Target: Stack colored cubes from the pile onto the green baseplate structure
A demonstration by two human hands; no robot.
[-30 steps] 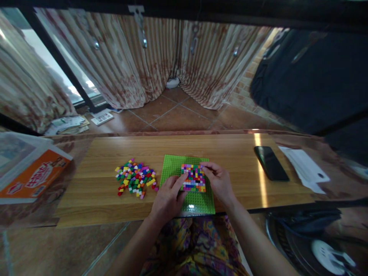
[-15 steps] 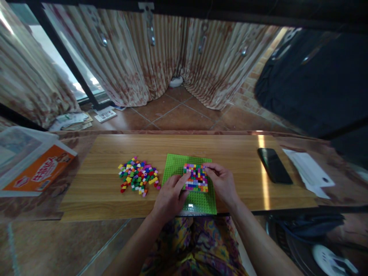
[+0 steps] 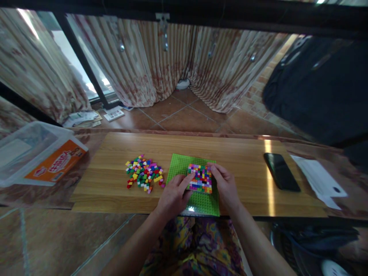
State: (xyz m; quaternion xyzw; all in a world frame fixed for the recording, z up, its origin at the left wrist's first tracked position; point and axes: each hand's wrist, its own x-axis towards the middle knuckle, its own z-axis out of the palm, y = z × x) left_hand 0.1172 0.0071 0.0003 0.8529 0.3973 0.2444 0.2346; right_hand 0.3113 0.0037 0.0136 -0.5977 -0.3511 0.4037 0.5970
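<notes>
Toy-brick mosaic (image 3: 202, 182) lies over the green baseplate (image 3: 204, 203), likely light, stiff, best held by opposite edges. Left hand (image 3: 174, 194) meets its left edge, right hand (image 3: 227, 187) its far-right corner; whether either grip clamps it, I cannot tell.

left hand (image 3: 174, 194) and right hand (image 3: 227, 184) at a colourful brick mosaic (image 3: 202, 180), green baseplate (image 3: 178, 165) beneath, loose bricks (image 3: 145, 173) at left

Scene dimly lit overall; daylight let in at upper L thru window (image 3: 64, 49) btwn curtains (image 3: 149, 73). Bright strip of glare cast across R part of desk (image 3: 241, 157), small white glint thrown off green baseplate (image 3: 205, 207) nr its front edge. Dark cloth (image 3: 319, 84) sunk in shadow, upper R. Outer areas stretched, wide-angle style; detail on loose bricks (image 3: 145, 174) slightly softened.
</notes>
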